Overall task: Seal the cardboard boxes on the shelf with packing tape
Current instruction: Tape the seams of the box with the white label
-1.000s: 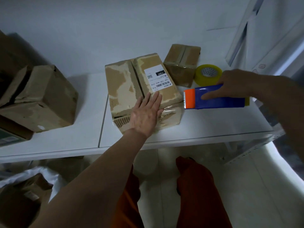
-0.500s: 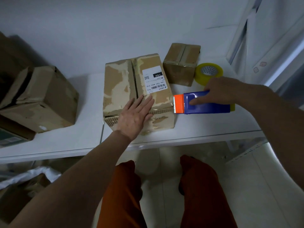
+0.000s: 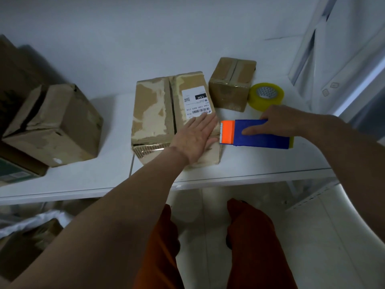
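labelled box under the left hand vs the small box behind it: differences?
The labelled box is larger; the small box is clearly smaller. The labelled box's top seam gapes untaped, with torn, peeled patches; the small box has tape along its seam. Only the labelled box carries a white shipping label. Both are brown cardboard.

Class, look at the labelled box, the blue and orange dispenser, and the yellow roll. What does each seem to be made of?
Labelled box: brown corrugated cardboard, matt and scuffed; pale torn patches show, and fluting along its front edge.
Dispenser: probably moulded plastic, in smooth solid blue and orange; its toothed edge is too small to judge.
Yellow roll: glossy, translucent plastic tape, likely wound on a card core.
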